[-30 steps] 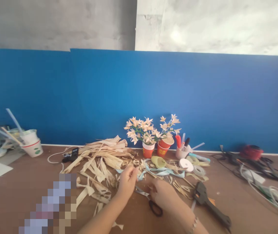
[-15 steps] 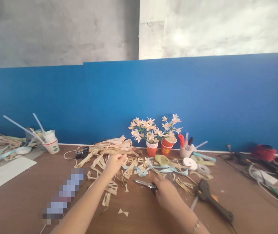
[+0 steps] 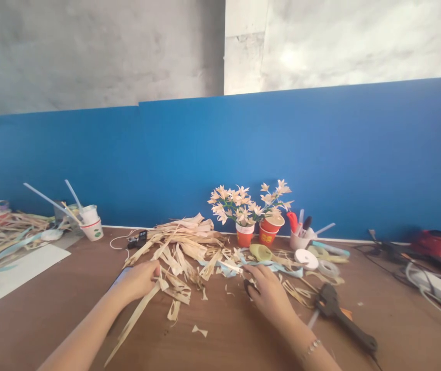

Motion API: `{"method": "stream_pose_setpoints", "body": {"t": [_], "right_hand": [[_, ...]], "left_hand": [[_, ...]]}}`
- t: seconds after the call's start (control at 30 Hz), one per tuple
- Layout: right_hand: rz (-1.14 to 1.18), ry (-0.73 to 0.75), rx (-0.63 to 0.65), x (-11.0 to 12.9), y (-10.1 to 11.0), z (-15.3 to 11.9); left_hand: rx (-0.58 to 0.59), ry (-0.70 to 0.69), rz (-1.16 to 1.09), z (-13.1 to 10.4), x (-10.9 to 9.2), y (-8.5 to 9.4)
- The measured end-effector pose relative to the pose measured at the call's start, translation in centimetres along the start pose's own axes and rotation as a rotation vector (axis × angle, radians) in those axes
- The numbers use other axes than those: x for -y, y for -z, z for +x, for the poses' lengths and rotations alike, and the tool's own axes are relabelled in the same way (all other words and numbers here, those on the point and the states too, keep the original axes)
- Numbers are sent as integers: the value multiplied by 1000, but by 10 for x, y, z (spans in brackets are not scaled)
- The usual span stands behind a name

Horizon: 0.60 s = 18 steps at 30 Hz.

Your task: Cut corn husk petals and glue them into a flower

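My left hand (image 3: 141,281) is closed, its fingertips pinching a long, pale strip of dried husk (image 3: 137,315) that trails down toward the near edge of the table. My right hand (image 3: 265,289) grips a pair of scissors (image 3: 231,267) with dark handles, its blades pointing left. Just beyond the left hand spreads a heap of dried husk (image 3: 185,234), with cut pieces scattered in front of it. A small bow-shaped scrap (image 3: 200,331) lies between my forearms. Light blue ribbon (image 3: 278,267) runs behind the scissors.
Husk flowers (image 3: 238,202) stand in a red-and-white paper cup (image 3: 246,234), beside another red cup (image 3: 267,238). A glue gun (image 3: 336,314) lies right of my right hand. A phone (image 3: 122,278) sits partly under my left arm. At left stands a white cup (image 3: 92,230) with sticks.
My left hand has drawn back from the heap toward the left and now has the husk strip. My right hand stays near its place, with the scissors tilted differently. The view shifted slightly.
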State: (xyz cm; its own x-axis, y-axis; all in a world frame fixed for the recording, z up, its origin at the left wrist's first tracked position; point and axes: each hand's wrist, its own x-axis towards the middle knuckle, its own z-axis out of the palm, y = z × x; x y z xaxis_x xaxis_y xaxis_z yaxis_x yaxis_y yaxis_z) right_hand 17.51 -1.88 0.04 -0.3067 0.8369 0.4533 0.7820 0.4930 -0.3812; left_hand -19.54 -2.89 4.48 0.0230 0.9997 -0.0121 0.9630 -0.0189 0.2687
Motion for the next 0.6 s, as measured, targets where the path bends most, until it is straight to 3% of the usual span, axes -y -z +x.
{"method": "stream_pose_setpoints", "body": {"t": [0.07,0.23,0.43,0.6], "right_hand": [[0,5,-11,-1,-2,-1],[31,-9,-20,-3,-4,-1],[186,-83,-24,-5,-5,0],[239,-93,-75,-11,-9,-1]], "left_hand": [[31,42,59,-6,-9,0],[-8,-106,126,-7,-32,3],[-24,-121,97,0,-34,14],[66,-149,183,3,-36,5]]}}
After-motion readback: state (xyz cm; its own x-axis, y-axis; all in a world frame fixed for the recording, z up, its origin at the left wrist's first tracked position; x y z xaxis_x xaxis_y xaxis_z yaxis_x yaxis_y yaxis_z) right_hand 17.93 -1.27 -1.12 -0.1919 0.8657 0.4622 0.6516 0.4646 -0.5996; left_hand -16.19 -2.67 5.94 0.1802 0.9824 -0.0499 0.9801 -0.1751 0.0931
